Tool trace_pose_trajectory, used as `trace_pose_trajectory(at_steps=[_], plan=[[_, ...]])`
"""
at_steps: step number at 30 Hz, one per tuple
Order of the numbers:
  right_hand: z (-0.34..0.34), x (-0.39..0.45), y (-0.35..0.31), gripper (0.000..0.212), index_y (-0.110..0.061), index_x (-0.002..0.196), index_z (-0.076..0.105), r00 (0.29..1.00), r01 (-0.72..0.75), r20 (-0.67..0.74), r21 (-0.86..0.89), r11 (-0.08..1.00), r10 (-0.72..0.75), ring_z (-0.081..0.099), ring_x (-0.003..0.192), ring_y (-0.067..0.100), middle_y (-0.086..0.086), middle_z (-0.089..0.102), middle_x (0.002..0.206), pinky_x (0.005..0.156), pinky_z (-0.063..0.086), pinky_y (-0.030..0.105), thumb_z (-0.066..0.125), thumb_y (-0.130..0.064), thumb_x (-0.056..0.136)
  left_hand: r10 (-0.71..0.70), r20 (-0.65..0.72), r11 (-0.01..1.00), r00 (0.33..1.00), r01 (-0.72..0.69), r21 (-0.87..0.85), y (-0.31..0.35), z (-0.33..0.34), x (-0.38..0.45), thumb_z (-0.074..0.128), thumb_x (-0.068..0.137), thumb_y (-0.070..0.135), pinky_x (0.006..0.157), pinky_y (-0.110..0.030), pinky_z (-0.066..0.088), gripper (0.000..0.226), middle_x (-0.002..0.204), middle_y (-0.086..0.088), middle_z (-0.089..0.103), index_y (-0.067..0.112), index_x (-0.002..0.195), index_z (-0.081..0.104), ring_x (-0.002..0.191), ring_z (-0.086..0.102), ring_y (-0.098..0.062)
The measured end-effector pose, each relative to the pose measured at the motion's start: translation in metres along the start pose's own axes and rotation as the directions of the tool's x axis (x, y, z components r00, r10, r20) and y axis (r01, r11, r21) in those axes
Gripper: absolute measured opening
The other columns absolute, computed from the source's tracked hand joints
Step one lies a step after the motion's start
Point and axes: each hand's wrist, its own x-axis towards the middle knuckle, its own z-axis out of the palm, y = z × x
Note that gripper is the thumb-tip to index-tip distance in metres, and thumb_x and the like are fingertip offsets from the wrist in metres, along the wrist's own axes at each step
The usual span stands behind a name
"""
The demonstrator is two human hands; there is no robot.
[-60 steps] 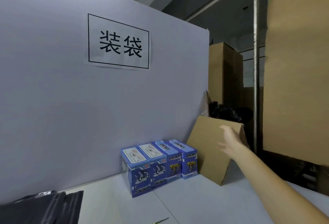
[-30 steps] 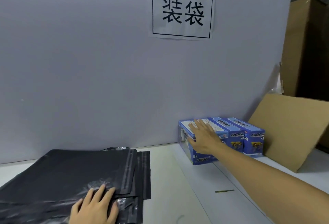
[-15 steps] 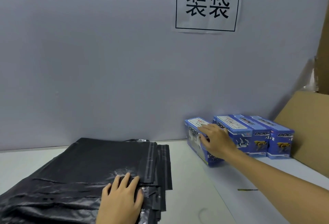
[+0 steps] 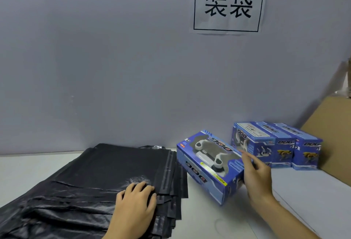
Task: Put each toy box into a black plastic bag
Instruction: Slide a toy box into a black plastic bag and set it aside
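Note:
A stack of black plastic bags (image 4: 98, 178) lies flat on the white table at the left. My left hand (image 4: 135, 204) rests on the stack near its right edge, fingers curled into the top bag, which is crinkled at the fingertips. A blue toy box (image 4: 207, 164) with a white robot dog behind its window hangs tilted just above the table, right of the bags. My right hand (image 4: 256, 176) grips its right end, index finger stretched along the top. Three more blue toy boxes (image 4: 277, 143) stand in a row against the grey wall.
A brown cardboard sheet (image 4: 334, 136) leans at the far right behind the row of boxes. A grey partition wall (image 4: 114, 67) with a paper sign (image 4: 228, 3) closes the back. The white table (image 4: 313, 197) reaches to the right under my forearm.
My right hand has pulled the leftmost box out of the row and tipped it over toward the bags. My left hand's fingers have curled into the top bag.

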Motion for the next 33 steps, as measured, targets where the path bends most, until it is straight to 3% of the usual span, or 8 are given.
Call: trace_pose_trajectory(at_steps=[4, 9, 13, 17, 20, 28, 31, 33], plan=[[-0.005, -0.018, 0.006, 0.028, -0.028, 0.089, 0.079, 0.983, -0.138, 0.128, 0.039, 0.99, 0.132, 0.075, 0.081, 0.017, -0.004, 0.078, 0.09, 0.068, 0.056, 0.035, 0.055, -0.021, 0.101, 0.007, -0.143, 0.992, 0.99, -0.025, -0.128, 0.008, 0.002, -0.001, 0.038, 0.104, 0.037, 0.1, -0.028, 0.024, 0.02, 0.103, 0.023, 0.054, 0.033, 0.091, 0.053, 0.118, 0.044, -0.001], [0.0, -0.03, -0.01, 0.035, -0.032, 0.085, 0.08, 0.962, -0.155, 0.242, 0.102, 0.983, 0.126, 0.074, 0.071, 0.011, -0.001, 0.078, 0.087, 0.048, 0.053, 0.023, 0.052, -0.019, 0.102, -0.136, -0.372, 0.741, 0.918, -0.155, -0.654, 0.025, -0.007, 0.0, 0.049, 0.101, 0.019, 0.071, -0.018, 0.046, 0.02, 0.082, 0.011, 0.066, 0.03, 0.09, 0.061, 0.08, 0.06, -0.01], [0.005, -0.037, -0.016, 0.034, -0.027, 0.087, 0.08, 0.936, -0.165, 0.33, 0.111, 0.98, 0.12, 0.074, 0.074, 0.015, 0.004, 0.078, 0.09, 0.051, 0.057, 0.026, 0.05, -0.018, 0.102, -0.141, -0.103, 0.316, 0.985, -0.054, -0.947, 0.037, -0.016, -0.002, 0.041, 0.093, 0.05, 0.072, -0.036, 0.059, 0.041, 0.103, -0.001, 0.074, 0.022, 0.108, 0.067, 0.09, 0.069, -0.024], [0.01, -0.044, -0.017, 0.03, -0.024, 0.096, 0.078, 0.913, -0.159, 0.392, 0.085, 0.984, 0.114, 0.073, 0.079, 0.02, 0.009, 0.077, 0.096, 0.057, 0.059, 0.028, 0.049, -0.019, 0.103, -0.139, 0.106, 0.088, 0.985, 0.119, -0.989, 0.045, -0.026, -0.004, 0.064, 0.087, 0.048, 0.062, -0.029, 0.057, 0.03, 0.1, -0.001, 0.076, 0.03, 0.109, 0.071, 0.082, 0.073, -0.018], [0.012, -0.049, -0.015, 0.021, -0.024, 0.108, 0.072, 0.896, -0.156, 0.431, 0.069, 0.985, 0.112, 0.073, 0.086, 0.02, 0.007, 0.076, 0.102, 0.065, 0.057, 0.034, 0.054, -0.029, 0.098, -0.227, 0.134, 0.037, 0.965, 0.146, -0.989, 0.043, -0.027, -0.002, 0.066, 0.09, 0.032, 0.06, -0.03, 0.057, 0.02, 0.095, -0.009, 0.077, 0.022, 0.104, 0.074, 0.077, 0.073, -0.021], [0.017, -0.058, -0.01, 0.059, -0.042, 0.129, 0.05, 0.72, -0.413, 0.642, 0.093, 0.906, 0.263, 0.071, 0.1, 0.037, 0.003, 0.069, 0.123, 0.074, 0.059, 0.044, 0.068, -0.051, 0.073, -0.306, 0.113, -0.111, 0.945, 0.082, -0.99, 0.045, -0.025, -0.004, 0.068, 0.089, 0.03, 0.06, -0.033, 0.058, 0.019, 0.099, -0.013, 0.075, 0.017, 0.102, 0.072, 0.078, 0.071, -0.023], [0.016, -0.054, -0.01, 0.048, -0.033, 0.129, 0.053, 0.776, -0.423, 0.564, 0.132, 0.897, 0.283, 0.07, 0.102, 0.041, 0.009, 0.071, 0.119, 0.089, 0.055, 0.055, 0.066, -0.036, 0.083, -0.194, 0.131, -0.078, 0.972, 0.118, -0.99, 0.047, -0.024, -0.005, 0.072, 0.081, 0.036, 0.065, -0.036, 0.057, 0.024, 0.103, -0.011, 0.074, 0.019, 0.097, 0.069, 0.083, 0.071, -0.023], [0.009, -0.046, -0.015, 0.035, -0.023, 0.124, 0.059, 0.82, -0.397, 0.494, 0.129, 0.909, 0.288, 0.072, 0.095, 0.041, 0.013, 0.073, 0.113, 0.08, 0.058, 0.051, 0.061, -0.029, 0.09, -0.149, 0.152, -0.012, 0.977, 0.152, -0.988, 0.047, -0.025, -0.003, 0.063, 0.089, 0.043, 0.067, -0.035, 0.056, 0.023, 0.1, -0.007, 0.075, 0.022, 0.086, 0.072, 0.085, 0.07, -0.021]])
